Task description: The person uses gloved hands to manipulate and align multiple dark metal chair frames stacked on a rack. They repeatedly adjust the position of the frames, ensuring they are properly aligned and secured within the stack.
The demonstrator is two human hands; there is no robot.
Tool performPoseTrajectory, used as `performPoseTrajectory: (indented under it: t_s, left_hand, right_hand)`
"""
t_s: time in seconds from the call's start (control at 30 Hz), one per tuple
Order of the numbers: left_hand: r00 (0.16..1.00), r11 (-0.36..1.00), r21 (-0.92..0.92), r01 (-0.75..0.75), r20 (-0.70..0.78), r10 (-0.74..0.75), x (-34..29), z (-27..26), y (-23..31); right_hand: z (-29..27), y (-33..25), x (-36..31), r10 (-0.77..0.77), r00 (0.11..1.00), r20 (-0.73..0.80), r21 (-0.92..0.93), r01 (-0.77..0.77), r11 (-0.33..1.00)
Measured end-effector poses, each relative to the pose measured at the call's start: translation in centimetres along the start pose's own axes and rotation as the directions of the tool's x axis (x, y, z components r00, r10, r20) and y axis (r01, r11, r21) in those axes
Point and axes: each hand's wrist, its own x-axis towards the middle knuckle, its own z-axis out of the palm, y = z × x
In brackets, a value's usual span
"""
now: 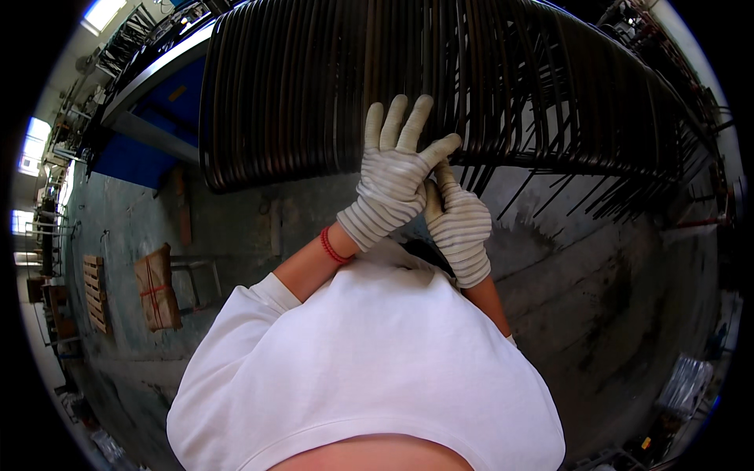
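Dark rods (290,86) ahead; open floor (565,275) rightward

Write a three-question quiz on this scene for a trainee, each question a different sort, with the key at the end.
1. True or false: striped gloves cover both the left hand and the right hand.

2. Choose one. Which item shows just below the cuff on the left forearm?
A) a wristwatch
B) a red bracelet
C) a blue band

3. Fill in the blank: in the picture, the wooden pallet shows to the ____ of the brown package.

Key: 1. True. 2. B. 3. Left.
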Motion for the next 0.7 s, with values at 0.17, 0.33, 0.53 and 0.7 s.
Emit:
performPoseTrajectory:
  t_s: [0.17, 0.33, 0.53, 0.7]
  left_hand:
    - [1.0, 0.998, 0.054, 0.013, 0.012, -0.014, 0.3, 0.0, 0.1]
    - [0.998, 0.993, 0.118, 0.004, 0.058, -0.01, 0.6, 0.2, 0.1]
    - [0.997, 0.996, 0.083, 0.018, 0.074, -0.024, 0.6, -0.2, 0.3]
    - [1.0, 0.998, 0.064, -0.005, 0.02, 0.004, 1.6, 0.4, 1.0]
  right_hand:
    - [-0.2, -0.2, 0.1, -0.018, 1.0, -0.006, -0.001, 0.018, 1.0]
    - [-0.1, -0.2, 0.0, 0.004, 1.0, 0.009, 0.018, -0.004, 1.0]
    - [-0.7, -0.1, 0.0, 0.013, 0.999, 0.041, 0.106, -0.017, 0.994]
    - [0.3, 1.3, -0.6, -0.011, 0.996, 0.091, 0.047, 0.007, 0.999]
